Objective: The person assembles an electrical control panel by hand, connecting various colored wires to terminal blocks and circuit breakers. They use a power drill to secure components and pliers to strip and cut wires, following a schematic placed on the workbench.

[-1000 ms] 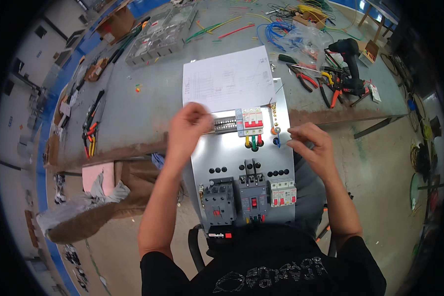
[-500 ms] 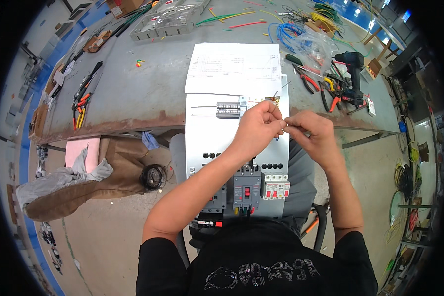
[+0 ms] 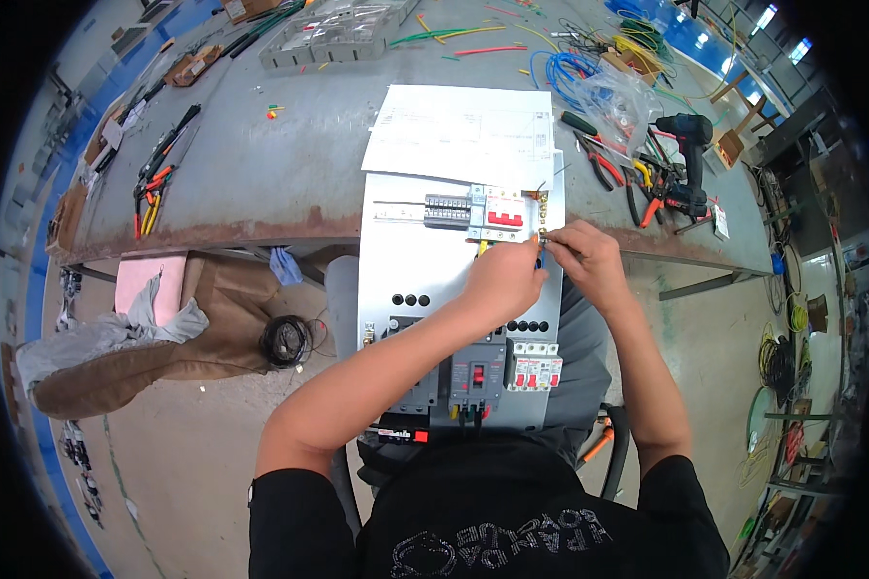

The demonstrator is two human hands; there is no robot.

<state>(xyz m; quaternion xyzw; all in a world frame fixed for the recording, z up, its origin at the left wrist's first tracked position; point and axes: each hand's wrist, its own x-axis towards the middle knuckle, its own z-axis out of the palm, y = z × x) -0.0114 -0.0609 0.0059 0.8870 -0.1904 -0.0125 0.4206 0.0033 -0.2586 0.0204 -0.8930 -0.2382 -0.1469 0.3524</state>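
Note:
A white mounting panel rests against the bench edge and across my lap. At its upper right edge is a brass terminal bar. My left hand lies over the panel just below the bar, its fingers closed on something hidden. Close beside it, my right hand pinches something small at the bar's lower end, too small to name. A bit of blue wire shows between the hands. Left of them sit a breaker with red switches and a dark terminal block. Lower down is a grey moulded-case breaker, partly behind my left forearm.
Printed sheets overlap the panel's top. On the bench to the right lie a cordless drill, pliers and a clear plastic bag. More pliers lie left. Small breakers occupy the panel's lower right.
My left hand has moved down, uncovering the breaker with red switches. The right hand has shifted slightly left, and both pinching points now sit at the brass bar's lower end.

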